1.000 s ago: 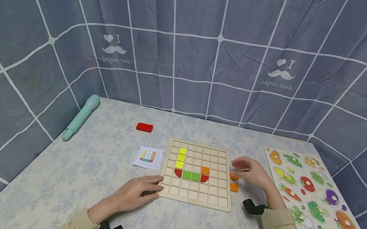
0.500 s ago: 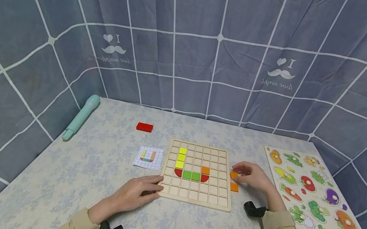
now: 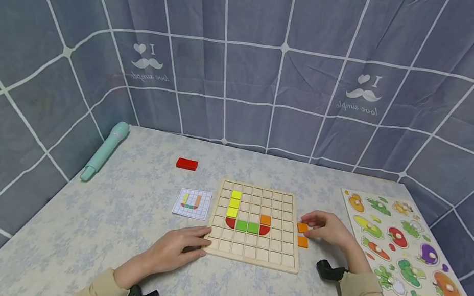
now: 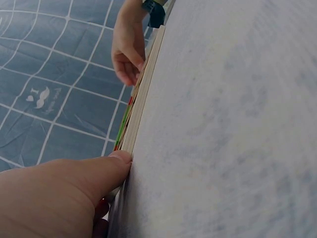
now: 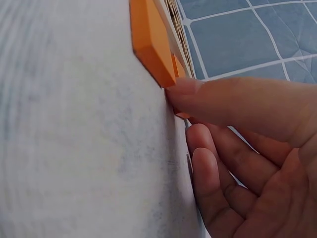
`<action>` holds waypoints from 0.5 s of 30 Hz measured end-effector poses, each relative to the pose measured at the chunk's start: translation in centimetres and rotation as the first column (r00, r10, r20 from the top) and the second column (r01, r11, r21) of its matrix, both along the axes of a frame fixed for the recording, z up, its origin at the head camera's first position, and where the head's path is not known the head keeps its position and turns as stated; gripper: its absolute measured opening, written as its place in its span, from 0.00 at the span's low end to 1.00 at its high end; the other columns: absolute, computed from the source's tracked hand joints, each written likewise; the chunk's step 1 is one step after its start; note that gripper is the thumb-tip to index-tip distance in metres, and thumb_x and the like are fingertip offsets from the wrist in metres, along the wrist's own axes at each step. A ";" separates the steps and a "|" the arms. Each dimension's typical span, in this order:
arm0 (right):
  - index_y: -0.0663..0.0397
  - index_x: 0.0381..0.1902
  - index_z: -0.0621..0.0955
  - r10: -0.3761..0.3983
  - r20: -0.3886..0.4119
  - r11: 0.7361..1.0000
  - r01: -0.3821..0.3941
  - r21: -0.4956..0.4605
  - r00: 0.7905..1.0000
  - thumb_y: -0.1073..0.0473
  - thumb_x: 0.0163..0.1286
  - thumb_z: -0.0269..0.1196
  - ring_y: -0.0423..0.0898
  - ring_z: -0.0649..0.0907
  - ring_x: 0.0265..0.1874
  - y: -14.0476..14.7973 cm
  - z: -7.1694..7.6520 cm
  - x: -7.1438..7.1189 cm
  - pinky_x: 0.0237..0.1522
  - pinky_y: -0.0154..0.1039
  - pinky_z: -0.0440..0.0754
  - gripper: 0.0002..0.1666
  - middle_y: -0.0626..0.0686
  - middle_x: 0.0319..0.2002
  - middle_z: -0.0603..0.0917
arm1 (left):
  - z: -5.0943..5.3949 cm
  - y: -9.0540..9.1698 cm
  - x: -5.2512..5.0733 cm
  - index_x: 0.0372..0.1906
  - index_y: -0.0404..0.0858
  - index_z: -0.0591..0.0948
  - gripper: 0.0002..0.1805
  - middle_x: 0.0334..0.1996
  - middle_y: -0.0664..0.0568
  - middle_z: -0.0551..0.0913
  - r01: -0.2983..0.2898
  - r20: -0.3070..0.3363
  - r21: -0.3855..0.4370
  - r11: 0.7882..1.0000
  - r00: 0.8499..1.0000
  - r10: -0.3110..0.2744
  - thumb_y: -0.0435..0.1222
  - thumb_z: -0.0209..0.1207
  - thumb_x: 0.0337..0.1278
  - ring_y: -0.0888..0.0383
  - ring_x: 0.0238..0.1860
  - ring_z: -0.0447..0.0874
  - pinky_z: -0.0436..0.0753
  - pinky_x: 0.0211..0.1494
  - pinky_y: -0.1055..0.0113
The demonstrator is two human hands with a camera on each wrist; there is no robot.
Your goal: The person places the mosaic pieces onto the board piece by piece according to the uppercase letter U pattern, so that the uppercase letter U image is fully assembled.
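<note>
A square wooden grid board [image 3: 250, 253] lies on the table. Yellow squares [image 3: 234, 203], green squares [image 3: 247, 227], red rounded corner pieces [image 3: 264, 231] and one orange square [image 3: 265, 220] form a lopsided U on it. My left hand [image 3: 176, 249] rests against the board's left edge near the front corner; its thumb [image 4: 111, 168] touches the edge in the left wrist view. To the right of the board, my right hand [image 3: 330, 228] pinches the farther of two loose orange square tiles [image 3: 301, 227], still at table level. The nearer orange tile [image 3: 302, 242] lies untouched.
A small pattern card [image 3: 192, 204] showing a coloured U lies left of the board, with a red block [image 3: 187, 164] behind it. A mint-green microphone-shaped object [image 3: 105, 152] is at far left. A vegetable puzzle board [image 3: 407, 247] lies right, beside the right forearm.
My right hand has lowered slightly onto the farther orange tile, its thumb and fingers closing at the tile. The left hand and the pieces on the board have stayed put.
</note>
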State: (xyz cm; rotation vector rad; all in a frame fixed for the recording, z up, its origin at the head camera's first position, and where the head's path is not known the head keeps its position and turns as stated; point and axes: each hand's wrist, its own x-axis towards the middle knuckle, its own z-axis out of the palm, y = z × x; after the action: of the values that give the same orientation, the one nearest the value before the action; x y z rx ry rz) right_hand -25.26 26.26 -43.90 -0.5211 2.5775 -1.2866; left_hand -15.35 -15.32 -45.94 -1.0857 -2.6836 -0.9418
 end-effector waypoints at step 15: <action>0.66 0.45 0.82 -0.099 0.007 0.993 0.098 0.063 0.995 0.60 0.54 0.72 0.46 0.81 0.37 0.1 0.4 0.0 0.39 0.37 0.81 0.23 0.56 0.38 0.84 | 0.0 0.0 0.0 0.52 0.37 0.83 0.17 0.61 0.45 0.74 -0.002 -0.006 0.000 1.000 1.000 0.002 0.41 0.58 0.63 0.50 0.62 0.70 0.75 0.61 0.56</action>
State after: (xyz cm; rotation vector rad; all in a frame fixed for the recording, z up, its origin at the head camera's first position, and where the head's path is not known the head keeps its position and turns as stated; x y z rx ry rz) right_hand -25.26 26.36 -43.50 -0.3794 2.6557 -1.2300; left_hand -15.36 -15.31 -45.94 -1.0843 -2.6790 -0.9373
